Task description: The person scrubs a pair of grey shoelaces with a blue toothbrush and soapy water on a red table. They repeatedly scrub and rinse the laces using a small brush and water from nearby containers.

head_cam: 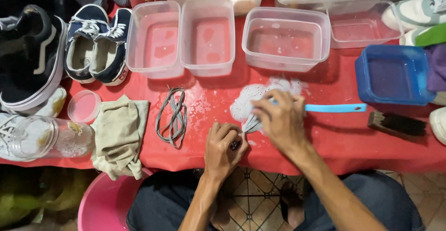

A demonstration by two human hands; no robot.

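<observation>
Single head view, steeply downward, close over the red table (344, 142).

Bright, even overhead light, soft shadows, slight motion blur, dim lower corners

A red table (362, 147) holds everything. Soapy foam (251, 98) lies right by the hands. Left of the hands are gray laces (173, 117), a rag (118, 135), a jar (44, 138) and dark shoes (95, 45). Past the hands stand clear tubs (285, 38). To the right sit a blue tub (395, 75) and a brown brush (398, 124).
</observation>
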